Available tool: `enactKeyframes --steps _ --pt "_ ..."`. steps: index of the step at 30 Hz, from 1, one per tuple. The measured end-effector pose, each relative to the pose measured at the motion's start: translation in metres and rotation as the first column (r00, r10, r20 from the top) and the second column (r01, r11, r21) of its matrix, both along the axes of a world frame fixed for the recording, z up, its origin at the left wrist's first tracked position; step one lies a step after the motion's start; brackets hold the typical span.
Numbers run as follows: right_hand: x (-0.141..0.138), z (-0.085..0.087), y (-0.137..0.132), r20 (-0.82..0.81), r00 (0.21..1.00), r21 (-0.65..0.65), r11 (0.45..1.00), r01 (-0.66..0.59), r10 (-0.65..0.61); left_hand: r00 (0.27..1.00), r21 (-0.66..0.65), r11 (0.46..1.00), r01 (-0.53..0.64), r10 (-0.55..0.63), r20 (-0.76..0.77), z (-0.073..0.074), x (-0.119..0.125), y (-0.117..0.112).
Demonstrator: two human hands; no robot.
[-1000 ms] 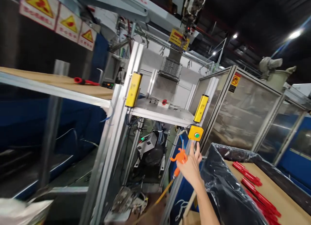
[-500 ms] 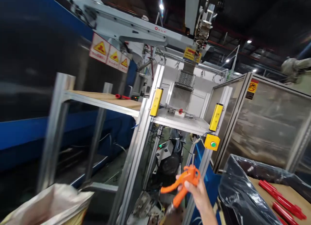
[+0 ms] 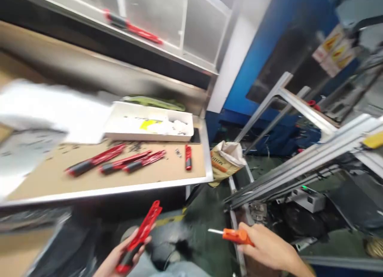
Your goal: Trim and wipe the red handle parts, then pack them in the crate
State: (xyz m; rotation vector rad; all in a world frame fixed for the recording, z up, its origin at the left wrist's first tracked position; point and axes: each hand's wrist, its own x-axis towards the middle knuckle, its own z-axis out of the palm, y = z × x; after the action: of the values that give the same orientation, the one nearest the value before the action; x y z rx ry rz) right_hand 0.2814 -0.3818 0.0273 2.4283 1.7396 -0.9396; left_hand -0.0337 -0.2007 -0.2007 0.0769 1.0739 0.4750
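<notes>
My left hand is closed around a red plastic handle part with a black grip section, its slotted red end tilted up and away. In my right hand is an orange air blow gun, its thin pale nozzle aimed left toward the red part, a wide gap between them. Beyond my left hand, several similar red-and-black handle parts lie on the brown-topped workbench. A shorter red-and-black piece is near the bench's right end.
A shallow white box with small items and a yellow piece stands at the bench's back. Another red-and-black part rests on the ledge above. An open paper sack stands right of the bench, beside an aluminium frame.
The view has swung left from the machine frame to the workbench. My left hand has come into sight with a red handle part. The blow gun, still in my right hand, now points left.
</notes>
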Motion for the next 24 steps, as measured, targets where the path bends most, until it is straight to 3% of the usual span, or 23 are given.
enactKeyframes --steps 3,7,12,14,18,21,24 --pt "-0.020 -0.010 0.009 0.173 0.977 -0.094 0.989 -0.113 0.128 0.998 0.080 0.995 0.062 -0.060 -0.027 -0.020 -0.025 -0.023" --pt "-0.054 -0.011 0.024 0.211 0.900 -0.182 0.920 -0.346 0.380 0.986 0.334 0.934 0.128 -0.082 -0.148 -0.030 -0.023 -0.036" --pt "-0.066 -0.007 0.039 0.232 0.863 -0.214 0.889 -0.405 0.449 0.911 0.645 0.697 0.315 -0.032 -0.410 -0.031 -0.024 -0.039" --pt "-0.064 -0.007 0.044 0.195 0.858 -0.217 0.874 -0.435 0.475 0.875 0.687 0.609 0.395 -0.022 -0.484 -0.028 -0.028 -0.039" --pt "-0.060 -0.011 0.053 0.250 0.871 -0.182 0.904 -0.388 0.424 0.828 0.708 0.486 0.513 -0.061 -0.558 -0.021 -0.032 -0.036" --pt "-0.055 -0.012 0.054 0.196 0.866 -0.205 0.883 -0.423 0.460 0.826 0.710 0.448 0.543 -0.132 -0.548 -0.017 -0.028 -0.031" --pt "-0.048 -0.010 0.050 0.242 0.890 -0.211 0.916 -0.341 0.387 0.852 0.691 0.503 0.518 -0.233 -0.469 -0.019 -0.020 -0.026"
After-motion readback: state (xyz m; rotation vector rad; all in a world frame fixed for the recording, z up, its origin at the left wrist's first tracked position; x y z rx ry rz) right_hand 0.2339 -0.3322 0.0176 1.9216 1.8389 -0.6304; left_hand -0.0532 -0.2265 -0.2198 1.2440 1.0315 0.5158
